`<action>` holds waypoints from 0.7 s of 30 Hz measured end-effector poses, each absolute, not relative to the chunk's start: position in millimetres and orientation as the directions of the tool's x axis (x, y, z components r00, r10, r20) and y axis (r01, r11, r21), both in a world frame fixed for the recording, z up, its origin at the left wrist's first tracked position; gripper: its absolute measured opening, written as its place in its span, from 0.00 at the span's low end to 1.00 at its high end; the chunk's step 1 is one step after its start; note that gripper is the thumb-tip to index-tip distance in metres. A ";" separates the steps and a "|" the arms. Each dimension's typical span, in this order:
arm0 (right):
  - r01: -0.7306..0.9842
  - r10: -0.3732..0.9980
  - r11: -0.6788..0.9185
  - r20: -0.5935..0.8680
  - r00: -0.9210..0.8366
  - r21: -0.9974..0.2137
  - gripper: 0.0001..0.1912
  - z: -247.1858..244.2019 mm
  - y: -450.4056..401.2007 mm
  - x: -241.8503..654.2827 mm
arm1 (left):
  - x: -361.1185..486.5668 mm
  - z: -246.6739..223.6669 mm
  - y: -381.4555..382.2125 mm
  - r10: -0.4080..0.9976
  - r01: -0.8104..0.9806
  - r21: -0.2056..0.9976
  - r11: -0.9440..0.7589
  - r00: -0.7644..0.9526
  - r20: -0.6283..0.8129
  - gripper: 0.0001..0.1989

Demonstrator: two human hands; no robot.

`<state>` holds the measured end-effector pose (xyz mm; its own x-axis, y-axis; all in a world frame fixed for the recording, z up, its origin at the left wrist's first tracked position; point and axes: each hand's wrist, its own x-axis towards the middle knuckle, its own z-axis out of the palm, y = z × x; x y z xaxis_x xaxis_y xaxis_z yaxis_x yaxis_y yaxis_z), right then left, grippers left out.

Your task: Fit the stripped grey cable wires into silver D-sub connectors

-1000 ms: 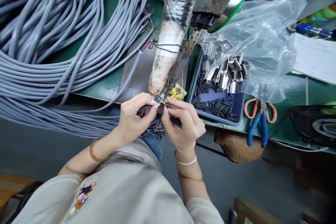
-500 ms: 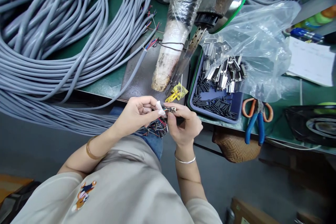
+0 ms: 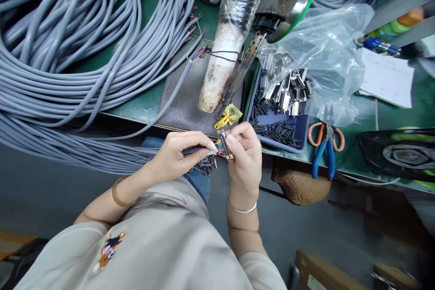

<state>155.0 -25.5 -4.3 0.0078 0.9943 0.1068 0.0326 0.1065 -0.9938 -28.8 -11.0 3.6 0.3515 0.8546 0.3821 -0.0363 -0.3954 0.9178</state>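
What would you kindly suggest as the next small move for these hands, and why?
Probably a slight turn of the connector to check its wiring: the right hand grips it with its dark face towards the camera, and the left hand pinches the coloured wires beside it, but their ends are hard to make out.

Two hands [image 3: 178, 154] [image 3: 247, 156], one held connector [image 3: 224, 144], two bracelets [image 3: 114, 194] [image 3: 242, 211], one tray [image 3: 302, 135]

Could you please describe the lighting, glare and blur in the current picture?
Head view: the plastic bag and piled connectors catch bright glints; head view: the space under the table looks dim; head view: the held connector appears fairly sharp, the cardboard box softer.
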 end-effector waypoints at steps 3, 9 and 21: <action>0.097 0.984 0.137 0.147 0.105 -0.986 0.12 -2.2 -27.5 153.3 | -28.6 2.1 -11.7 0.865 -0.008 0.926 -0.379 0.354 0.357 0.06; 0.357 0.942 0.202 0.280 0.184 -0.912 0.06 -6.6 -34.6 153.5 | -26.5 -5.3 -13.3 0.921 0.030 0.965 -0.261 0.307 0.240 0.05; 0.730 0.866 0.404 0.487 -0.111 -0.551 0.04 5.0 -40.8 158.8 | -22.0 -5.7 -14.9 0.964 -0.019 0.998 -0.058 0.259 0.061 0.06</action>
<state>158.8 -40.8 5.0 -0.1115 0.8663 0.4870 0.7305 0.4036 -0.5509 -22.0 -14.9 -5.7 0.2591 0.9639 0.0613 -0.0190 -0.0584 0.9981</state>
